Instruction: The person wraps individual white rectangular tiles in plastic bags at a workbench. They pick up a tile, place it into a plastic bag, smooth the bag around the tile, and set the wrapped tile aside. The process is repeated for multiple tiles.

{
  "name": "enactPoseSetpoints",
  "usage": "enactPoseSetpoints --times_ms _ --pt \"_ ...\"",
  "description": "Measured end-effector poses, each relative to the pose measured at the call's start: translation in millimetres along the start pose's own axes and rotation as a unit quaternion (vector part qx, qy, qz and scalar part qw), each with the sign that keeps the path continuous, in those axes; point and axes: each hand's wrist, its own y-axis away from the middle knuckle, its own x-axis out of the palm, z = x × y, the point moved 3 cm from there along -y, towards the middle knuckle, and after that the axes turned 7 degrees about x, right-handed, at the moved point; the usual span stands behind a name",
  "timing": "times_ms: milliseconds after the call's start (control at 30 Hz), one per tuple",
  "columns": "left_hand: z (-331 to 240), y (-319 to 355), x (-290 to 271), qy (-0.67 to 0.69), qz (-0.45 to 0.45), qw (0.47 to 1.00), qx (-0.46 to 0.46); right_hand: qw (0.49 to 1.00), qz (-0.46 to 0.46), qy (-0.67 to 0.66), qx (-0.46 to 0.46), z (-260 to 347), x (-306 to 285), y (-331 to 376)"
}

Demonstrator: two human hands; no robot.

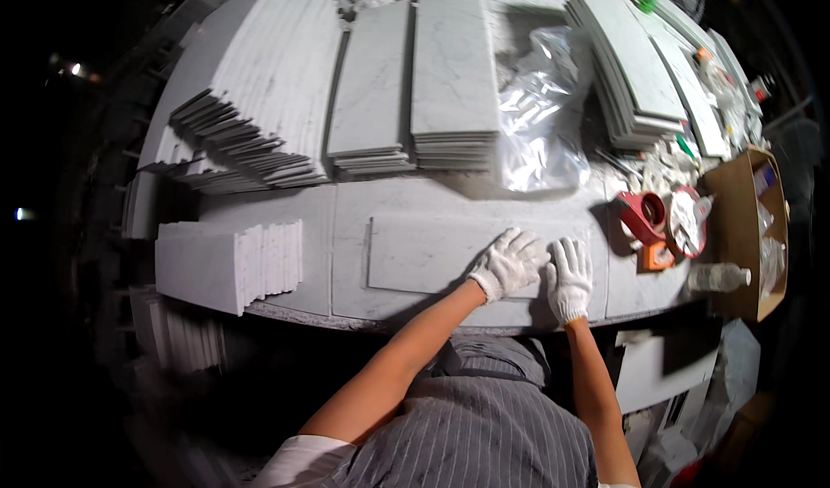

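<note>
A long white marble tile with faint grey veins lies flat on the worktable in front of me. My left hand, in a white knit glove, rests on the tile toward its right part, fingers stretched out. Beside it, my right hand, gloved the same way, lies flat at the tile's right end with the fingers pointing away from me. The two hands nearly touch at the fingertips. Neither one grips anything that I can see.
Upright tiles stand at the left, with a larger row behind. Flat stacks lie at the back, beside a clear plastic bag. On the right are a red tape dispenser, a plastic bottle and a cardboard box.
</note>
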Motion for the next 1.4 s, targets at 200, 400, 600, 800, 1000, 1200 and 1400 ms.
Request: enactPoseSetpoints --times_ms 200,400,600,800,1000,1200,1400 --pt "38 61 -58 -0.009 0.057 0.995 -0.085 1.000 0.005 0.025 0.011 -9 13 8" --pt "105 162 -78 -0.116 0.008 0.971 -0.207 0.999 0.017 0.029 0.014 -13 13 7" --pt "110 192 -91 -0.370 0.117 0.901 -0.195 1.000 0.002 0.012 0.001 -4 4 1" --pt "126 181 -125 -0.065 -0.047 0.949 -0.304 0.999 0.030 -0.010 0.009 0 -2 1" --pt "149 144 -150 -0.141 -0.098 0.932 -0.319 0.997 0.062 -0.038 0.001 -7 -3 -3" --pt "118 115 -85 -0.063 -0.041 0.987 -0.140 0.988 0.141 -0.056 0.027 13 -20 -15" --pt "160 104 -140 -0.073 -0.182 0.968 -0.155 0.987 0.137 -0.075 0.043 24 -30 -24"
